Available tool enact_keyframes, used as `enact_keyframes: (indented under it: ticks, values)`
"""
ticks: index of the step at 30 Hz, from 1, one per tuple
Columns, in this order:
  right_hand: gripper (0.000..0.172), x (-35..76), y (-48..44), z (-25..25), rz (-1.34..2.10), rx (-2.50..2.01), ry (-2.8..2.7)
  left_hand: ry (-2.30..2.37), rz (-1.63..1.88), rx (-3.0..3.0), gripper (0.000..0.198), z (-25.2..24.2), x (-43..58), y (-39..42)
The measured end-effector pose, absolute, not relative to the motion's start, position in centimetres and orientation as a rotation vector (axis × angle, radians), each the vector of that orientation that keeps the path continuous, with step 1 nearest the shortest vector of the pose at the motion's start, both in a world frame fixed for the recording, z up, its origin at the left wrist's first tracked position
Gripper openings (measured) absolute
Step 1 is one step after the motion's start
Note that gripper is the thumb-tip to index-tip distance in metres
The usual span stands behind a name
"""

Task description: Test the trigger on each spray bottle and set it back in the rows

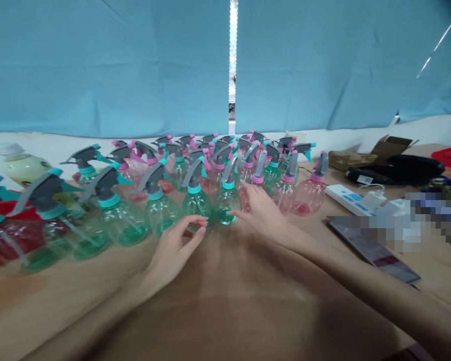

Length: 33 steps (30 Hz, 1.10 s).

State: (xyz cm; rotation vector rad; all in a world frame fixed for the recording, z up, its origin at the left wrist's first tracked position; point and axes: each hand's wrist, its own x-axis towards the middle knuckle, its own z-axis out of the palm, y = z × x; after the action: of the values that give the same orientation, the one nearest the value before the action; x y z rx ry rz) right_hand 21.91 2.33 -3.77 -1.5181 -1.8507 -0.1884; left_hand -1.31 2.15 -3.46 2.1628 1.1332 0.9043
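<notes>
Several small spray bottles stand crowded on a brown table [225, 301], some clear green with teal collars, some pink with pink collars, all with grey triggers. My left hand [176, 248] lies in front of a green bottle [196, 200], fingers apart and holding nothing, tips close to its base. My right hand [261, 210] reaches from the right, fingers stretched out, its tips touching the base of another green bottle [226, 200]. A pink bottle [311, 193] stands just right of my right hand.
A yellowish bottle with a white cap [20, 165] stands far left. At the right lie a white power strip [351, 196], a dark flat device [376, 250], a black object [398, 170] and an open cardboard box [391, 145]. Blue curtains [135, 65] hang behind the table.
</notes>
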Motion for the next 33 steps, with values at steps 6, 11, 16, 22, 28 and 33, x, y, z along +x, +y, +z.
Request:
enact_keyframes:
  ticks: [6,11,16,22,28,33]
  values:
    - [0.037,26.3,-0.8,-2.7,-0.140,-1.490,-1.725,1.062,0.890,2.203,0.018,-3.6,0.2,2.7]
    - [0.050,27.9,0.2,-2.8,-0.153,-1.559,-1.582,1.020,0.891,2.203,0.018,-3.4,2.2,2.3]
    - [0.066,27.1,2.6,-3.4,-0.076,-1.569,-1.547,1.006,0.867,2.202,0.018,-3.1,3.1,1.5]
    - [0.069,26.4,4.4,-4.0,0.055,-1.566,-1.515,1.048,0.813,2.184,0.018,-3.6,3.1,1.2]
    - [0.065,26.8,4.4,-4.1,0.092,-1.607,-1.516,1.025,0.796,2.195,0.020,-3.8,4.1,0.9]
    - [0.059,27.1,2.6,-4.1,0.055,-1.615,-1.585,1.001,0.800,2.175,0.020,-3.3,5.4,0.5]
